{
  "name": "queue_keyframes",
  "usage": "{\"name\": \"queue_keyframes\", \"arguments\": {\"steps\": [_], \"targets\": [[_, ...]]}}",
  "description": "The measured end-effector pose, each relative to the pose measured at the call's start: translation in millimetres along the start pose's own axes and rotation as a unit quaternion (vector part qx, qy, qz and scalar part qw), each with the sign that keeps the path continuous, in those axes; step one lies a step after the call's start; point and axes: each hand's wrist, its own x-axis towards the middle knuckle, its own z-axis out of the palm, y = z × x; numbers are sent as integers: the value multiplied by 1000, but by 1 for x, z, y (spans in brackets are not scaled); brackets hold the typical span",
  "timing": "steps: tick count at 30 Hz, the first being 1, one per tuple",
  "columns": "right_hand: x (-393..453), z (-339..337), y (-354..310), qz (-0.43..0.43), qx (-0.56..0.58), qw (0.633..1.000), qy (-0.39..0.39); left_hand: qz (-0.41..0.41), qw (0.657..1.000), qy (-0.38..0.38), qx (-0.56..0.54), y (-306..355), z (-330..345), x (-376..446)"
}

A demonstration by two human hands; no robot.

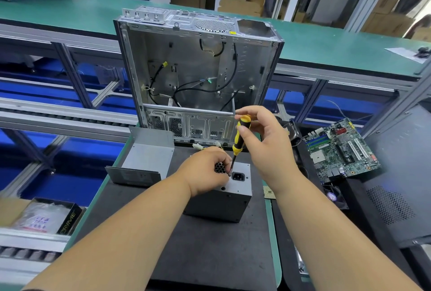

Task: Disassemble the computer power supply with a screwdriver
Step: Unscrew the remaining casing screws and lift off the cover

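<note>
The grey power supply (224,199) stands on the black mat in the middle of the bench, its socket face turned up. My left hand (207,171) grips its upper left corner over the vent grille. My right hand (263,141) holds the yellow and black screwdriver (240,139) by the handle. The shaft points down and its tip sits on the top face just left of the black power socket (238,176).
An open, gutted computer case (198,73) stands upright behind the power supply. A bent grey metal cover (144,162) lies to the left. A green motherboard (342,148) rests on the right, next to a black case panel (401,174). A box with bagged parts (46,218) sits lower left.
</note>
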Motion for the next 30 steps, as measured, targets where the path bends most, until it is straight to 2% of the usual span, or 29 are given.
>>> {"name": "queue_keyframes", "arguments": {"steps": [8, 13, 20, 26, 30], "targets": [[-1, 4, 1, -63, -63, 996, 24, -6, 1000, -2, 2, -1, 0, 0], [2, 3, 2, -46, -71, 995, 47, -1, 1000, -1, 0, 1, 0, -2], [2, 4, 0, 1, -41, 999, 9, 7, 1000, 1, -3, 1, 0, -1], [3, 3, -4, -29, -95, 995, 11, 2, 1000, -6, 0, 3, -1, 1], [5, 5, -6, -13, -91, 995, 26, -6, 1000, -4, 3, 2, 0, 0]]}}
